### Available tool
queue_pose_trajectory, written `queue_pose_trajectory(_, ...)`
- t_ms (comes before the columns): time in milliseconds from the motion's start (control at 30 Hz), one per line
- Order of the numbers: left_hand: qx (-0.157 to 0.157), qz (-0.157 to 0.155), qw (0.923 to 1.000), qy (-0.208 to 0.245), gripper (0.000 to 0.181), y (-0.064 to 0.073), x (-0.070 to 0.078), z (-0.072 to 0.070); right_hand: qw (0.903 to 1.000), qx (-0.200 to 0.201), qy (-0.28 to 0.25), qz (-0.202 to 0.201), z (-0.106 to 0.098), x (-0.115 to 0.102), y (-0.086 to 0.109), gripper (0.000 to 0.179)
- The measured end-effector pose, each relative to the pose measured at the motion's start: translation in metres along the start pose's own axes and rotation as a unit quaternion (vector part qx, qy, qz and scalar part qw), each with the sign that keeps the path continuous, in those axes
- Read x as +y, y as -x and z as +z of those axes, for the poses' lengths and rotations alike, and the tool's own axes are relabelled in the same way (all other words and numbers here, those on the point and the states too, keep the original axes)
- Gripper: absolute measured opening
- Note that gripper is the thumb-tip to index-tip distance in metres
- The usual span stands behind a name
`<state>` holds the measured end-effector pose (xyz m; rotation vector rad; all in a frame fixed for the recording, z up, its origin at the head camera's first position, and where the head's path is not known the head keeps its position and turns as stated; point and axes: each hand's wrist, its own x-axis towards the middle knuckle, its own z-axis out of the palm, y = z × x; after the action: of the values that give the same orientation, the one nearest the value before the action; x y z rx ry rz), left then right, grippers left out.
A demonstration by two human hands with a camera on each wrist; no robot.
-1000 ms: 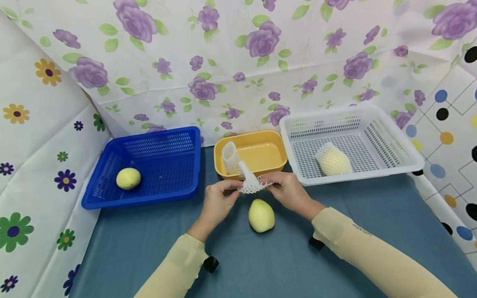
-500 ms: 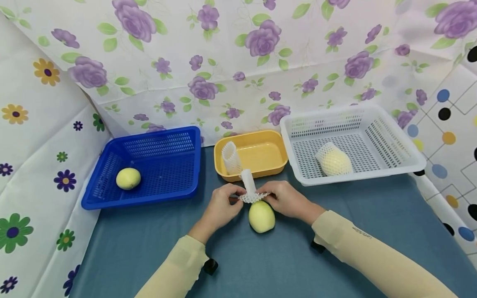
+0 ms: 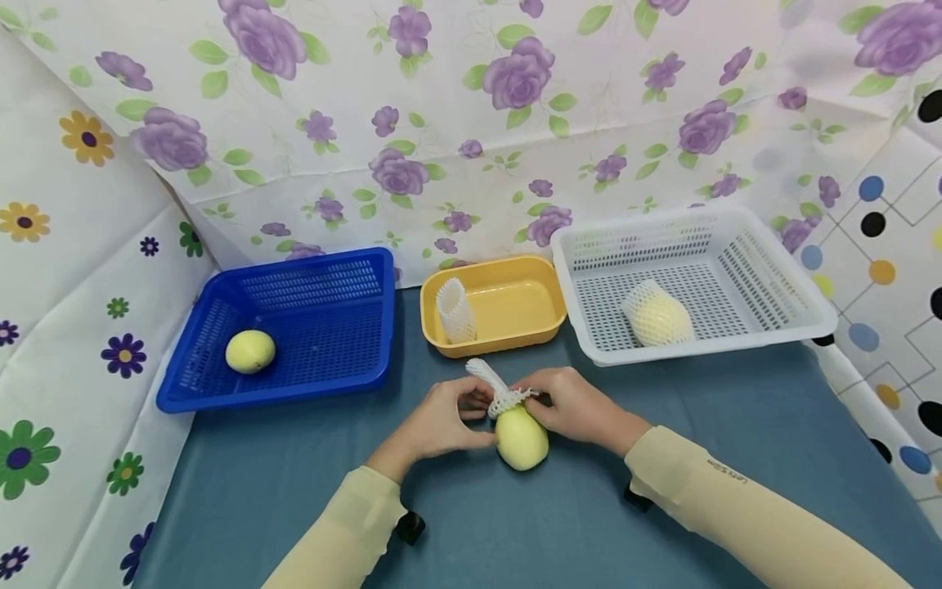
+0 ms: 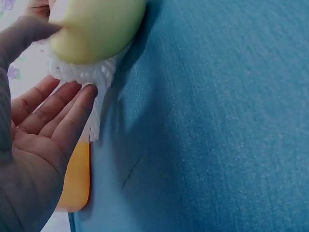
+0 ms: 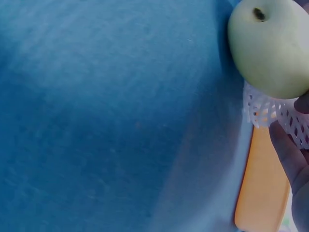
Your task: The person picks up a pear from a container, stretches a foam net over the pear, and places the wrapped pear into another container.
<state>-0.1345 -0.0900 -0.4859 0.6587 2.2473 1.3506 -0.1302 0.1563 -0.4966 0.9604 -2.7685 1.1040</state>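
Note:
A yellow-green pear stands on the blue cloth, its far end inside the mouth of a white foam net sleeve. The sleeve's narrow tail points away and to the left. My left hand is at the pear's left side, fingers extended by the net's rim in the left wrist view, thumb close to the pear. On the other side my right hand pinches the rim of the foam net beside the fruit. Part of the right fingers is hidden behind the net and pear.
Behind the hands, a yellow tray holds another foam net sleeve. A blue basket at left contains a bare pear. At right, a white basket holds a netted pear.
The foam net has come down toward me onto the pear's far end, and its tail has tilted left. My left hand has let go of the rim and spread its fingers. The pear shifted slightly nearer.

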Motion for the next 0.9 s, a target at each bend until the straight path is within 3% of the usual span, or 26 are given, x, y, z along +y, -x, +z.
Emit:
queue_pose_trajectory(133,-0.009,-0.03,0.9995,0.001,0.075,0.0,0.002,0.005,0.9997,0.017,0.011,0.009,0.004,-0.002,0.003,0.022)
queue_pose_trajectory(400,-0.012,-0.029,0.9958,-0.086,0.112,-0.001,0.007,0.018,0.9979,0.052,0.034,0.02,0.008,-0.006,0.005,0.022)
queue_pose_trajectory(633,0.006,-0.011,0.9939,-0.11,0.1,-0.001,0.007,0.02,0.9983,0.023,-0.004,0.054,0.008,-0.005,0.008,0.024)
queue_pose_trajectory(800,0.017,0.002,0.9923,-0.122,0.083,-0.001,0.005,0.018,0.9947,-0.042,-0.042,0.084,0.004,-0.004,0.013,0.036)
queue_pose_trajectory(900,0.028,-0.006,0.9903,-0.136,0.077,0.0,0.004,0.017,0.9909,-0.082,-0.064,0.085,0.002,-0.005,0.018,0.053)
